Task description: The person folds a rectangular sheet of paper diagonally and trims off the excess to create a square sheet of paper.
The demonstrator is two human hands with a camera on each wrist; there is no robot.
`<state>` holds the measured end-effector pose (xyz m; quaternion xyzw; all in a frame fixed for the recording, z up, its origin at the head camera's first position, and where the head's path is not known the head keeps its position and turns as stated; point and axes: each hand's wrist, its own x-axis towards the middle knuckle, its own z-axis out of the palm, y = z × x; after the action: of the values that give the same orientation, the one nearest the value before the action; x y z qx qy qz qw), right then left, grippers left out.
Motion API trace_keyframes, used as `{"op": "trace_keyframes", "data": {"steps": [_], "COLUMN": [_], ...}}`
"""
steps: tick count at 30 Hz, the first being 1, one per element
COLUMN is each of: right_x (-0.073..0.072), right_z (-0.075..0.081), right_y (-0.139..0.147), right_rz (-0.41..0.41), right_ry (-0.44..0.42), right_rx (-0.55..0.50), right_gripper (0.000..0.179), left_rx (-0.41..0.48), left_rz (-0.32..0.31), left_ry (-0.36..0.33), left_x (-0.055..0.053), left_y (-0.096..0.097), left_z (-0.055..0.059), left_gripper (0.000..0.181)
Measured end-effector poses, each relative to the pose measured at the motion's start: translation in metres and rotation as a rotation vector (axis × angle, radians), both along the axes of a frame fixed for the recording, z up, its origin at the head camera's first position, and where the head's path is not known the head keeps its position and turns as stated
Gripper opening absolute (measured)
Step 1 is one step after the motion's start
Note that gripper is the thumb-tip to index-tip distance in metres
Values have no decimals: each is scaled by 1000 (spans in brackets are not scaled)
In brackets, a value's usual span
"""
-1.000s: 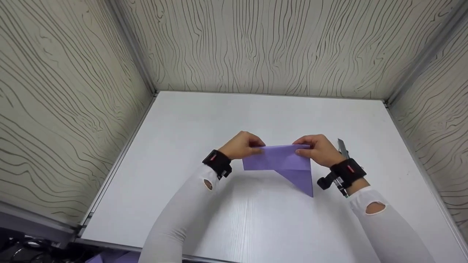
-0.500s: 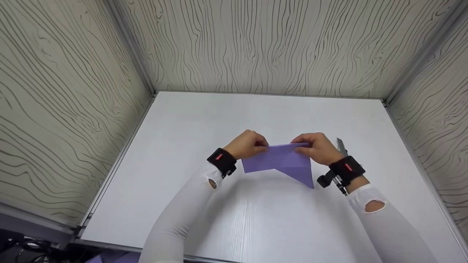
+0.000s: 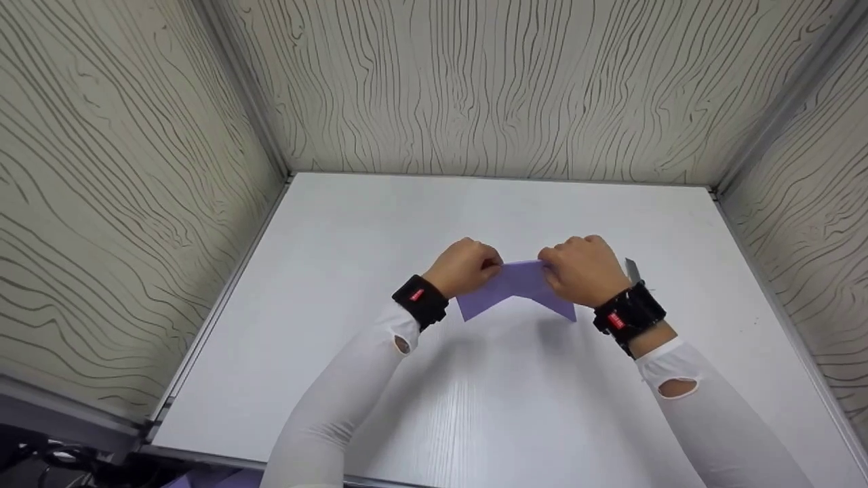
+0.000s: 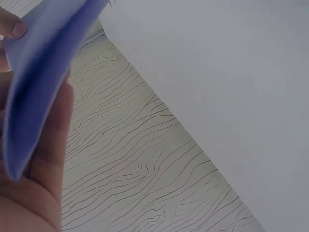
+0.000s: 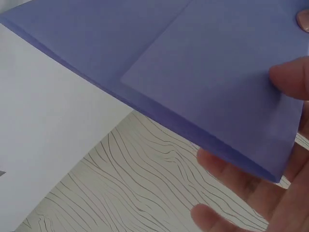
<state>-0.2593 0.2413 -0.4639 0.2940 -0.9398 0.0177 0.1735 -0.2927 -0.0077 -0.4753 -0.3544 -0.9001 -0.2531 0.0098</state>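
Observation:
A folded sheet of purple paper (image 3: pixel 521 278) is stretched between both hands, raised over the white table. My left hand (image 3: pixel 464 268) pinches its upper left part between thumb and fingers. At the upper right, my right hand (image 3: pixel 583 271) grips it, with the back of the hand turned to the head camera. Two lower corners of the paper point down, and its lower edge peaks in the middle. The left wrist view shows the paper's layers (image 4: pixel 46 77) gaping along one edge. In the right wrist view, a folded flap (image 5: pixel 203 92) lies over the sheet beneath the thumb.
A grey utility knife (image 3: pixel 632 271) lies on the table (image 3: pixel 380 224) behind the right wrist, which partly hides it. Wood-patterned panels (image 3: pixel 434 88) enclose the back and sides. Below the table's front left edge are dark cables (image 3: pixel 61 457) and more purple paper (image 3: pixel 237 479).
Both hands have moved slightly up and closer together, the right wrist turning over. The paper's long lower right point has swung up, and its lower edge now bends into a peak.

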Motion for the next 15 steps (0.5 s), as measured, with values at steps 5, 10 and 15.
{"op": "trace_keyframes", "data": {"steps": [5,10,15], "right_x": [3,7,7], "right_z": [-7,-16,-17], "right_y": [-13,-23,-27], "right_rz": [36,68,86], "right_ry": [-20,-26,-25], "right_rx": [-55,-139,-182], "right_gripper": [7,9,4], "left_rx": [-84,-158,-205], "left_rz": [15,34,32], "left_ry": [125,242,360], "left_x": [5,11,17], "left_y": [5,9,12], "left_z": [2,2,2], "left_gripper": [17,16,11]}}
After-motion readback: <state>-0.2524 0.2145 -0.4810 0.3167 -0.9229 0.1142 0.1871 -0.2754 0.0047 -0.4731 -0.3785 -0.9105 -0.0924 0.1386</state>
